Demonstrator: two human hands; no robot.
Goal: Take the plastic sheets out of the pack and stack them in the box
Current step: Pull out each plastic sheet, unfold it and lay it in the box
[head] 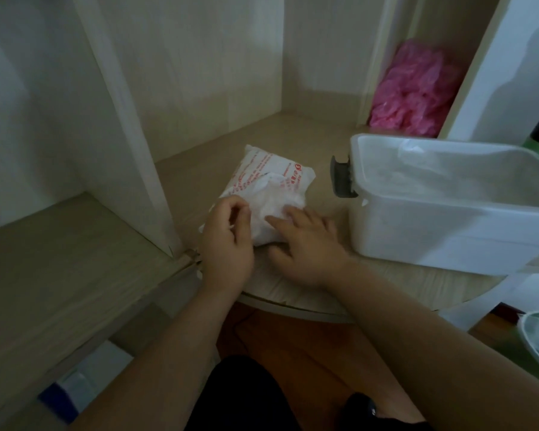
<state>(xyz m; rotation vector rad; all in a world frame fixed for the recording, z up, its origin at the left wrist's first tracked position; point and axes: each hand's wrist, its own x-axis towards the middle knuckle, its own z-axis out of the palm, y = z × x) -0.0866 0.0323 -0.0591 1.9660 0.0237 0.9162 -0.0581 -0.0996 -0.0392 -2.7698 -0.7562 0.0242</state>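
Pale wood-grain shelf (199, 169), low in a cupboard: my left hand (227, 244) curls its fingers at the near-left edge of the pack (271, 185), apparently pinching the wrapper there, though the dim light leaves the grip unclear. White plastic sheets (274, 200) bulge from the pack's open middle as it lies flat on the shelf. My right hand (305, 247) rests straight-fingered on the pack's near-right corner, pinning it so it will not slide as I pull. Just to the right stands the box (448, 219), lidless, its grey latch (339, 177) facing the pack, set close for a short carry. Beyond, pink plastic (414, 88) fills a side compartment.
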